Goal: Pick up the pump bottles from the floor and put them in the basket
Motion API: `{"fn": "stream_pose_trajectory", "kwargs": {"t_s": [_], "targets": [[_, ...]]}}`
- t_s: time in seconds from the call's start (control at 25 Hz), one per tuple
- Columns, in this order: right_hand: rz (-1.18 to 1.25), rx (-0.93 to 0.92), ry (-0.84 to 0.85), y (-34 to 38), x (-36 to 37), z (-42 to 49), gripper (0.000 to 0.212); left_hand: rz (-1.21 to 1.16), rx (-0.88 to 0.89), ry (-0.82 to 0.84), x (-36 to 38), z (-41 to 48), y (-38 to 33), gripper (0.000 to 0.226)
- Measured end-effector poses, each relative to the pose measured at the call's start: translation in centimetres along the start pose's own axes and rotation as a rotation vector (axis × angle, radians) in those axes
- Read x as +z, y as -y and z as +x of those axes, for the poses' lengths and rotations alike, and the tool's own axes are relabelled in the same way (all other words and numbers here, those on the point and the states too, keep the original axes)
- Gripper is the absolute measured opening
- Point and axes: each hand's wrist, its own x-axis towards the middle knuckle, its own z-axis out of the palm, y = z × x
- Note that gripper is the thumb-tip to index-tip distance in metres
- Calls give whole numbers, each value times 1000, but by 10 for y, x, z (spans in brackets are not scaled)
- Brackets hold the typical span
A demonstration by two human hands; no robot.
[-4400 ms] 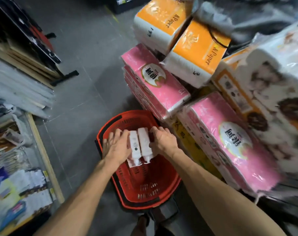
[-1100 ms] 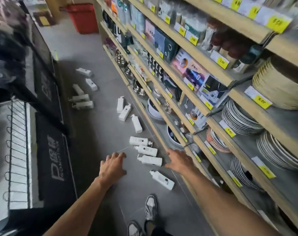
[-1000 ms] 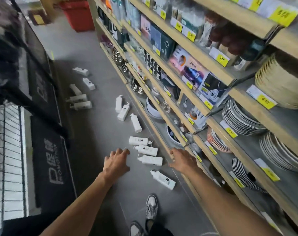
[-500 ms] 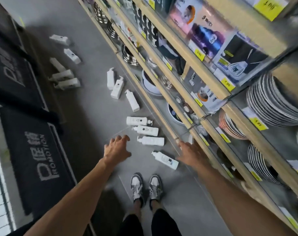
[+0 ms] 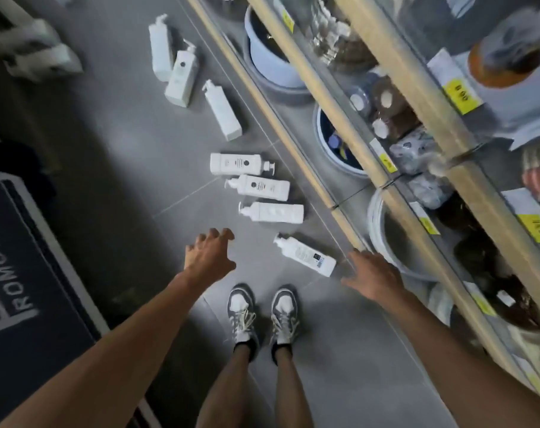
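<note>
While both arms reach down over the floor (image 5: 123,149), the left grip (image 5: 208,254) has its fingers loosely curled, holding nothing, and the right grip (image 5: 375,278) is spread. One pump bottle (image 5: 305,256) lies on its side between them, near the right grip's fingertips. Three more bottles (image 5: 262,187) lie just beyond the left grip.

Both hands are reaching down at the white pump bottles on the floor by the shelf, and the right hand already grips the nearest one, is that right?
Not quite. The head view shows the right hand gripping nothing: its fingers are spread, and the nearest bottle lies on the floor beside it. The left hand is empty too. The rest is right.
</note>
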Motion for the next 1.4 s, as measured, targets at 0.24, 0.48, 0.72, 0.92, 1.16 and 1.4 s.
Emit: {"fn": "stream_pose_trajectory", "kwargs": {"t_s": [0.24,0.48,0.72,0.92,1.16,1.4], "targets": [[54,35,58,-14,108,99,55,50,69,56,102,109,-8,67],[32,0,9,-30,177,183,57,147,134,-12,157,211,-14,67],[56,-16,-53,-39,240,258,79,254,266,-278,217,298,-23,77],[98,-44,-95,-26,291,290,96,302,356,-308,245,354,-41,84],[85,-54,-278,-17,321,309,103,325,357,-342,259,389,-53,85],[37,-45,-257,-12,321,312,89,344,371,-308,262,399,-52,79]]}}
